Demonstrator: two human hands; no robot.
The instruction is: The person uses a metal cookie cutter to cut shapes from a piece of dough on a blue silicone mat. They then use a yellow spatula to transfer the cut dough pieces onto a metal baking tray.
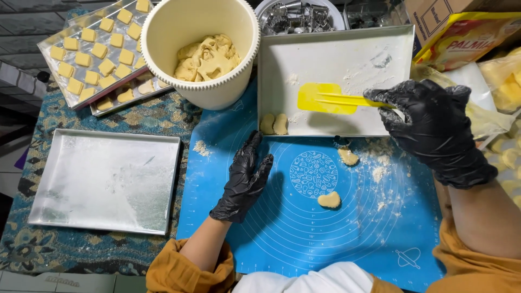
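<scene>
Left hand, gloved, lies released on the blue mat; a heart-shaped dough piece sits at its 3 o'clock. Right hand grasps a yellow scraper over the floured tray at 12 o'clock.

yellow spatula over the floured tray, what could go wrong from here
1. The right hand holds the yellow spatula over the floured tray; a fast scrape could squash the two dough pieces in its corner.
2. The heart-shaped piece and another scrap lie loose on the blue mat, near the left hand, which might flatten them.
</scene>
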